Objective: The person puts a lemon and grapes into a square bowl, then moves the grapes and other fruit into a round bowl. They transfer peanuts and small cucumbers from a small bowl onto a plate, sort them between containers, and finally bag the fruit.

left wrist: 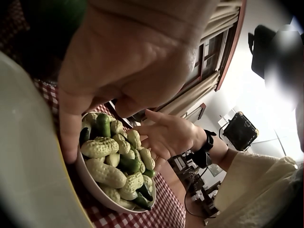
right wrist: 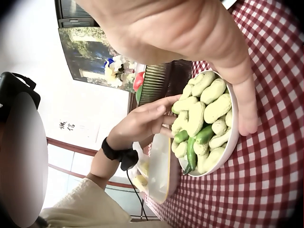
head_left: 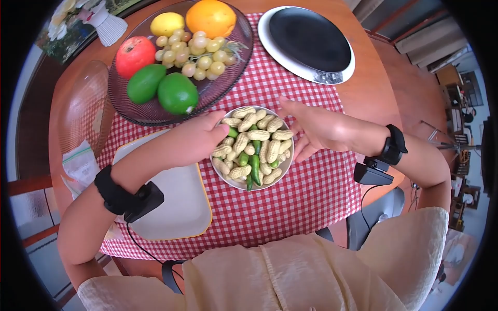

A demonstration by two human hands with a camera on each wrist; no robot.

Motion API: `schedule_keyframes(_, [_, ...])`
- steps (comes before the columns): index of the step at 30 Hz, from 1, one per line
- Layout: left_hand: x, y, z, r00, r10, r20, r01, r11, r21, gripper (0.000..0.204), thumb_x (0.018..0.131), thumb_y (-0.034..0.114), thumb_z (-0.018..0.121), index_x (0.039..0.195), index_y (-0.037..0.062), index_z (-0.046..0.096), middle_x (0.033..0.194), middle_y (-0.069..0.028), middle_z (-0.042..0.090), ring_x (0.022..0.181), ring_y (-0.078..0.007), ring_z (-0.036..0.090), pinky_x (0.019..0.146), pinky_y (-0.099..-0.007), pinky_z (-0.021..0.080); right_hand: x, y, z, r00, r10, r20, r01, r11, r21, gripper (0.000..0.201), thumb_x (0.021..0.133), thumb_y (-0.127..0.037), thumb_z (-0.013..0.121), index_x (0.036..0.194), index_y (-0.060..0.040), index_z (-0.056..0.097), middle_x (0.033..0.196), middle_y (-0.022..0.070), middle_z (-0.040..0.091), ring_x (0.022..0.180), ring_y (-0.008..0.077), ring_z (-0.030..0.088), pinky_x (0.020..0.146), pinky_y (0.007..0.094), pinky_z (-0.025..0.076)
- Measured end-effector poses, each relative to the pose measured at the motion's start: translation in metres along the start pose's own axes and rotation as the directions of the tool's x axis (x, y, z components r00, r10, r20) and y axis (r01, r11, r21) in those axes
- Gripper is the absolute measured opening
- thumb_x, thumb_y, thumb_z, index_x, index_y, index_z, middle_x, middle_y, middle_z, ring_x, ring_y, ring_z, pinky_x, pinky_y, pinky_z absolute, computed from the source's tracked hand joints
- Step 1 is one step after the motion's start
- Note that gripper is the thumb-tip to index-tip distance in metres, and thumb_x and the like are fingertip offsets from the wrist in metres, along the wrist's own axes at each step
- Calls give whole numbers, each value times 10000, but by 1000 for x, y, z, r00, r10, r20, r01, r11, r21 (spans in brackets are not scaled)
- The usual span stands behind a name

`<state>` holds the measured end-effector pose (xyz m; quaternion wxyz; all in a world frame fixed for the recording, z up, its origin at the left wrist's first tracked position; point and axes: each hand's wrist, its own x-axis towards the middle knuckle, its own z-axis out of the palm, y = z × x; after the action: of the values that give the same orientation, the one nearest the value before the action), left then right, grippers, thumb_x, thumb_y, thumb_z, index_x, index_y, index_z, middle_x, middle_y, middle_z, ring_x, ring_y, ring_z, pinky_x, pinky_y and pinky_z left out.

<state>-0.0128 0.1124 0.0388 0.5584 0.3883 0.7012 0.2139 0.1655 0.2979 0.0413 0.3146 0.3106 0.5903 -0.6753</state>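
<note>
A white bowl heaped with peanuts in their shells and green chili peppers stands on the checked cloth. My left hand is at the bowl's left side, its thumb overlapping the rim in the head view. One left finger reaches straight down along the outer wall in the left wrist view. On the opposite side, my right hand has its fingers spread beside the rim. A straight finger of it lies along the bowl's outside in the right wrist view.
Behind the bowl, a dark glass platter carries grapes, green fruits and other fruit. A white scale with a black top sits at the back right. A yellow-rimmed white tray and a plastic bag lie to the left.
</note>
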Motion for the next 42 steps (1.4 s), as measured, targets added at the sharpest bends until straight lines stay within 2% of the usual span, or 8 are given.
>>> schedule_keyframes(2, [4,-3,3,992,-119,34,123,966,-227,509,1018,314,386,1447,48,322,1352,-95,488,1192,-192,522,919,-372,499,-3,-3,2,1000,22,6,-22,1000,13,752,977,-613,181,1389,1,322,1250,269,502,940,309,643,911,444,506])
schedule_keyframes(6, [10,1,13,985,-163,49,170,932,-320,501,1003,304,372,1423,33,342,1355,-151,490,1218,-238,517,951,-422,484,-7,2,-7,992,96,-84,-97,995,-11,800,967,-626,126,1395,23,313,1240,286,504,917,323,652,880,446,523])
schedule_keyframes(22, [66,69,81,964,19,266,87,921,-379,448,973,199,337,1390,37,346,1346,-160,495,1251,-272,498,995,-511,443,-64,36,-74,958,246,-151,-249,968,-7,814,944,-653,148,1454,-21,209,1407,381,274,1160,557,481,944,581,456])
schedule_keyframes(29, [82,72,109,971,41,234,61,908,-415,498,965,165,335,1445,44,282,1427,-173,415,1316,-284,425,1021,-510,423,-63,35,-98,947,291,-134,-302,950,-77,867,920,-701,155,1404,9,278,1318,368,419,1138,493,536,912,584,478])
schedule_keyframes(31, [98,57,123,980,106,167,-39,933,-358,539,913,206,403,1357,-92,334,1319,-270,417,1113,-302,562,892,-383,514,-61,39,-110,946,306,-109,-317,944,-94,909,902,-728,140,1412,10,291,1339,349,402,1153,512,513,914,598,469])
schedule_keyframes(34, [101,57,131,980,151,130,-106,948,-301,631,902,182,401,1429,-102,201,1395,-305,290,1294,-386,390,1083,-417,344,-58,39,-119,939,329,-101,-340,932,-128,958,884,-754,124,1415,21,307,1347,324,399,1161,528,497,915,615,461])
schedule_keyframes(38, [106,54,136,973,195,121,-152,944,-295,624,909,180,401,1425,-108,199,1382,-308,301,1272,-404,408,1068,-412,364,-64,36,-119,931,334,-145,-356,920,-166,955,890,-745,121,1397,36,333,1303,307,438,1127,512,530,893,610,479])
schedule_keyframes(42, [102,56,134,984,123,128,-91,969,-231,560,941,97,354,1468,1,190,1439,-209,324,1300,-298,419,1027,-483,432,-64,36,-118,931,331,-155,-355,919,-172,945,893,-739,123,1392,34,339,1288,301,448,1097,510,548,868,598,500])
